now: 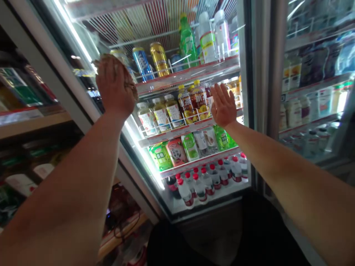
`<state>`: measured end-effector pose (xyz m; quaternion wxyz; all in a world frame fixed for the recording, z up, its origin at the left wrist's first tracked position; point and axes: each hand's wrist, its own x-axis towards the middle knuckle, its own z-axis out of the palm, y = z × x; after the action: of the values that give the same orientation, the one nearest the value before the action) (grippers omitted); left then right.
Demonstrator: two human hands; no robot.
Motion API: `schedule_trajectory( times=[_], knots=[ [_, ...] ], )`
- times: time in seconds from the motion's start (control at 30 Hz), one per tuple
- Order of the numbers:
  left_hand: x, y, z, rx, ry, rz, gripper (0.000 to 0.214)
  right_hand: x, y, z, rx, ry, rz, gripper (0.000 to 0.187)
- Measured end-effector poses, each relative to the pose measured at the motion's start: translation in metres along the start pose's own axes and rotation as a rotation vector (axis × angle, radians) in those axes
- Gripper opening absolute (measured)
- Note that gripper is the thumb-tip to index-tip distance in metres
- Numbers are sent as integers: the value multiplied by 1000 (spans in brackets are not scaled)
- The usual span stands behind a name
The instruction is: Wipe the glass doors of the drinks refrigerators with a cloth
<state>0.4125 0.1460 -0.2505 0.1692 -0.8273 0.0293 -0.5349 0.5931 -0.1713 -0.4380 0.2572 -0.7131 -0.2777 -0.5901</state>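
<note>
My left hand (115, 87) is raised at the upper left of the glass door (177, 83), pressing a crumpled brownish cloth (131, 85) to the pane. Most of the cloth is hidden behind the palm; only its edges show around the fingers. Further right, my right hand (224, 106) rests with outstretched fingers against the same glass, in front of the bottle shelf. It holds nothing that I can see. Behind the pane stand cans, among them a gold can (159, 59), and a green bottle (188, 40).
Lower shelves hold iced tea bottles (185, 104), drink cartons (176, 152) and several red-capped water bottles (200, 187). A metal door frame (277, 85) and a second cooler are at right. Goods on a wooden shelf (36, 123) stand at left.
</note>
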Motion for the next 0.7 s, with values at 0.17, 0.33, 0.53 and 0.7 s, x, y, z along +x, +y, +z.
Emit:
schedule_trajectory(
  times=[0.17, 0.33, 0.53, 0.7],
  knots=[
    [10, 17, -9, 61, -34, -93, 73, 1, -1, -2, 17, -15, 5, 65],
    [22, 26, -3, 6, 17, -279, 89, 1, 0, -2, 42, -7, -4, 66],
    [30, 26, 9, -11, 51, -285, 87, 0, 1, 0, 27, 14, -14, 62],
    [25, 29, 12, -41, 55, -262, 83, 0, 1, 0, 51, 7, -17, 64]
  ],
)
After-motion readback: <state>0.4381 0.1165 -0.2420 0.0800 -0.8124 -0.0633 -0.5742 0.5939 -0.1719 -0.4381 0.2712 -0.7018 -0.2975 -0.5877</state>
